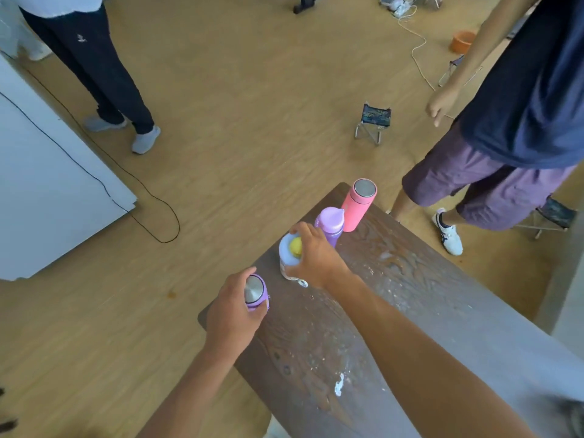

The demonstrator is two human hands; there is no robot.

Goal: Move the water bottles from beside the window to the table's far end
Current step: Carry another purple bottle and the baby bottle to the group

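The left hand (pixel 232 314) is curled tightly around a small purple flask with a steel cap (pixel 255 293), fingers wrapped about its body just below the cap. The flask sits at the table's left edge; whether its base rests on the wood or is lifted clear cannot be told. The right hand (pixel 316 256) is closed over the top of a pale blue bottle with a yellow button lid (pixel 290 251), thumb on the far side and fingers down the near side, the bottle standing upright on the dark wooden table (pixel 410 298).

Just beyond it stand two more bottles in a line toward the far corner: a lilac bottle with a spout lid (pixel 330 223), close beside the right hand's knuckles, and a tall pink flask with a steel lid (pixel 358 204) at the very corner. All four crowd the left edge and far end; the tabletop to the right of them is bare, scuffed with white marks.

Off the table's far corner a person in purple shorts (pixel 467 184) stands close. A small folding stool (pixel 374 121) sits on the wooden floor beyond, another person in dark trousers (pixel 94 64) stands farther left, and a black cable (pixel 151 200) loops past a white panel (pixel 47 184).
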